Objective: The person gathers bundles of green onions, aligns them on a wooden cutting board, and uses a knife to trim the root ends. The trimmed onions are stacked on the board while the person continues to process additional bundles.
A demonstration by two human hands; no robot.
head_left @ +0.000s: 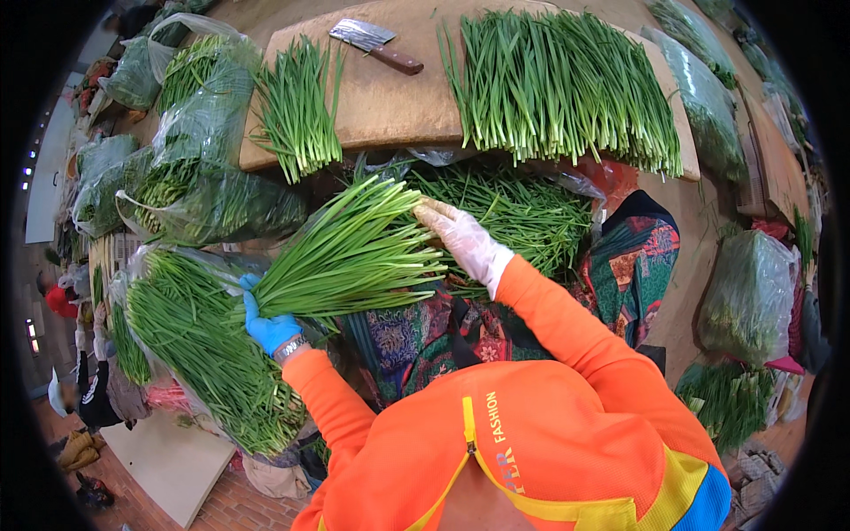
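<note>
A large fanned bundle of garlic chives (352,259) spans the space in front of my body. My left hand (269,318), in a blue glove, grips its narrow leaf end. With a whitish glove on, my right hand (461,235) has its fingertips at the pale stem ends near the bundle's upper right; whether it pinches any stems cannot be made out. Below the bundle, loose chives (524,219) lie in a heap by my lap. On the wooden board (398,106) ahead rest a cleaver (378,46), a small row of chives (302,106) and a wide row (564,86).
Plastic bags of chives (206,133) crowd the left side. Close by my left arm lies a big pile of chives (206,345). A filled clear bag (750,292) stands at the right. Another person (93,391) is at the far left, near a pale board (169,458) on the brick floor.
</note>
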